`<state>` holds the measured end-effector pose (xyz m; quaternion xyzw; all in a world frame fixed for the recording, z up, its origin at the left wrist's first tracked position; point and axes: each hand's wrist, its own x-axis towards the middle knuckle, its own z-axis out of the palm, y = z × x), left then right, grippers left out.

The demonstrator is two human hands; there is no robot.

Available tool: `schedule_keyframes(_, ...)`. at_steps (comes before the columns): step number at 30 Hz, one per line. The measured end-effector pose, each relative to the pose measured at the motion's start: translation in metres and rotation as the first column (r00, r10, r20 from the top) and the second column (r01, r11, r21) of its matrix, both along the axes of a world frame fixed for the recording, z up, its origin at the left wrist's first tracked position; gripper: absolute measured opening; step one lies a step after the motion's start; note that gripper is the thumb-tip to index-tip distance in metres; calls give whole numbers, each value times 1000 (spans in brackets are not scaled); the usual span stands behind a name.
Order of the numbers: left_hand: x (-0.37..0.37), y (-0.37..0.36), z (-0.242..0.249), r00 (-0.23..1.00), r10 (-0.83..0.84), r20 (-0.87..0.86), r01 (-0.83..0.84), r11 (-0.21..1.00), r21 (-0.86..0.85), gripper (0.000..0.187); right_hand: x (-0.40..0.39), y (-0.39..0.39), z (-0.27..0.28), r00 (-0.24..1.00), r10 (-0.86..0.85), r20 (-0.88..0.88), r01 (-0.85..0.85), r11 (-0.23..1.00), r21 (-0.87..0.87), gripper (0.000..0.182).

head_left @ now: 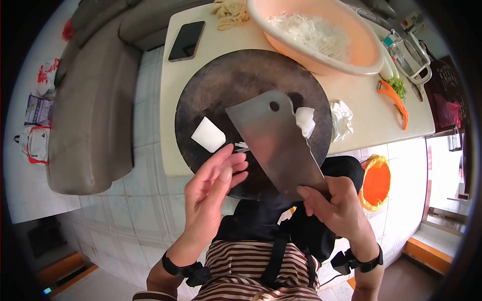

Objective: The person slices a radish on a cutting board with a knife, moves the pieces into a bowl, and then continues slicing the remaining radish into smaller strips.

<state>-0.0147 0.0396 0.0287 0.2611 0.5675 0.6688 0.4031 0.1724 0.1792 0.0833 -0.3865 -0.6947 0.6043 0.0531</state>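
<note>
My right hand grips a broad cleaver at its lower end, with the blade held tilted over a round dark chopping board. My left hand is open, fingers extended, just left of the blade and holding nothing. Several thin white shreds show between those fingertips and the cleaver. A cut block of white radish lies on the board beyond my left fingers. Thin white radish slices rest at its right side, partly behind the blade.
A peach-colored basin of white shreds stands at the back of the table. Around the board are a phone, a cloth, crumpled white wrapping and an orange peeler. An orange-lined bin stands on the floor at right.
</note>
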Motion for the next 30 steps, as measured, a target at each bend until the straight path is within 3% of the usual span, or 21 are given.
schedule_keyframes(1,3,6,1,984,-25,174,20,999,30,46,-1,3,-4,999,-21,-36,15,989,-147,25)
schedule_keyframes(2,5,12,2,938,-56,341,36,997,65,49,-2,4,-6,999,-17,-44,11,990,-141,25)
schedule_keyframes(4,4,21,7,915,-121,386,83,990,112,50,-5,6,-9,999,6,-33,-17,939,-344,26)
schedule_keyframes(6,-1,25,2,738,-224,637,128,973,194,50,-7,4,-21,997,5,-81,-35,927,-373,26)
schedule_keyframes(8,0,29,2,708,-231,668,124,971,204,46,-9,3,-26,986,-62,-157,-14,896,-444,24)
schedule_keyframes(11,0,31,3,764,-167,623,111,985,128,45,-7,5,-28,983,-83,-163,6,906,-424,24)
schedule_keyframes(14,-2,31,6,838,-142,526,114,990,87,41,-2,8,-31,973,-169,-158,99,921,-377,25)
schedule_keyframes(17,0,32,7,976,-36,215,23,998,65,34,6,13,-23,940,-298,-164,232,914,-334,26)
schedule_keyframes(18,0,33,7,976,-39,213,26,997,66,34,9,15,-19,919,-357,-168,290,900,-325,25)
schedule_keyframes(19,0,34,6,986,-22,-165,26,1000,18,32,13,15,-19,909,-378,-177,315,900,-301,26)
schedule_keyframes(20,0,36,6,854,-20,-520,8,1000,-25,31,16,15,-18,907,-379,-181,316,900,-301,26)
schedule_keyframes(21,0,40,0,771,33,-636,-25,999,22,27,18,15,-16,909,-383,-164,331,902,-276,26)
schedule_keyframes(30,-5,70,-5,518,0,-855,-47,998,-29,24,44,8,-23,901,-403,-158,344,888,-306,27)
